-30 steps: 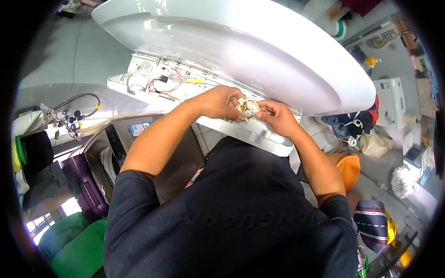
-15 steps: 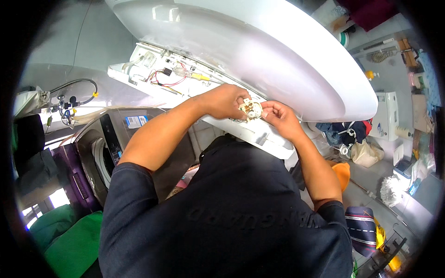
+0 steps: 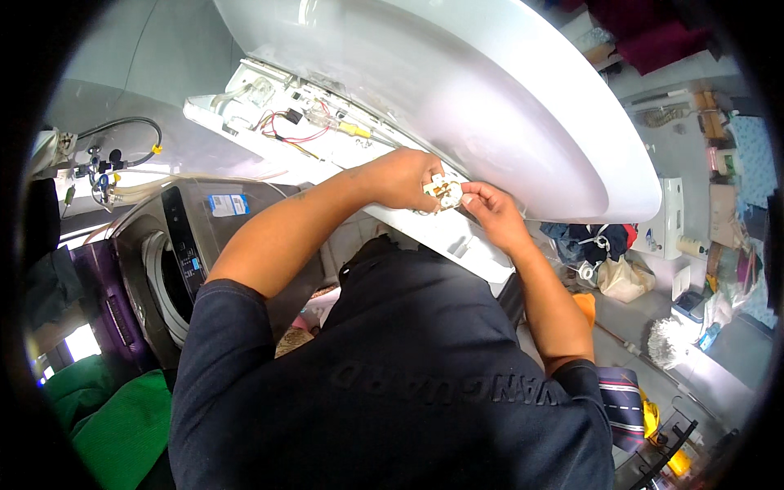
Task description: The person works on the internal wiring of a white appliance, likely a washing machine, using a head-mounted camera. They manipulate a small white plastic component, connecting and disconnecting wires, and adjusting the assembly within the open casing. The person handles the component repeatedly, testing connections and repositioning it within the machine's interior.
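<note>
A small cream-coloured round part with brass-coloured metal pieces is held over a long white open panel housing. My left hand closes around its left side, the fingers partly hidden behind it. From the right, my right hand pinches its edge between thumb and fingers. The white panel housing lies under both hands. In its left half are red and dark wires, a black connector and a yellow piece on a cable.
A large white curved appliance lid or body rises right behind the housing. To the left stands a grey front-loading washing machine, with taps and hoses beyond. Clothes and a cloth bag lie at the right.
The view has shifted slightly. Both hands stay on the cream part, which looks turned a little between the fingers.
</note>
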### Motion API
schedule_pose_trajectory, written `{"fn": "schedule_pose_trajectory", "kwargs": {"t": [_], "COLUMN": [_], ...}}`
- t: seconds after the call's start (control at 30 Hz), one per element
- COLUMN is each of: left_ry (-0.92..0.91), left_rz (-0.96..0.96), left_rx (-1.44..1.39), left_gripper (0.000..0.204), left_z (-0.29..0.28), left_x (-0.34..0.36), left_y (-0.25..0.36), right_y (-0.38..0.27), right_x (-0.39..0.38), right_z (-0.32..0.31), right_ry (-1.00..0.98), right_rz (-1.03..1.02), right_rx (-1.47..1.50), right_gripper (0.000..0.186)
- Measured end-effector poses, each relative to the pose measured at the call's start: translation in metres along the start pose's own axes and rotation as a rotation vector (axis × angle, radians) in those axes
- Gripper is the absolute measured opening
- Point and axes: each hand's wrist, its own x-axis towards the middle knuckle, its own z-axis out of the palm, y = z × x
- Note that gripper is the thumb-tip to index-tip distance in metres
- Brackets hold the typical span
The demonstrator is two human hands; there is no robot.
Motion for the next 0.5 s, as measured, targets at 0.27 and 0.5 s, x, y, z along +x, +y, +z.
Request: {"fn": "schedule_pose_trajectory", "kwargs": {"t": [0.27, 0.5], "left_ry": [-0.047, -0.035], "left_rz": [-0.062, -0.083], "left_rx": [-0.053, -0.069], "left_gripper": [0.052, 0.058], "left_z": [-0.007, -0.008], "left_x": [0.004, 0.005], "left_y": [-0.006, -0.007], "right_y": [-0.001, -0.010], "right_x": [0.002, 0.000], "right_z": [0.002, 0.001], "right_ry": [-0.002, 0.005], "right_rz": [0.010, 0.031], "right_rx": [0.004, -0.035], "right_gripper": [0.028, 0.032]}}
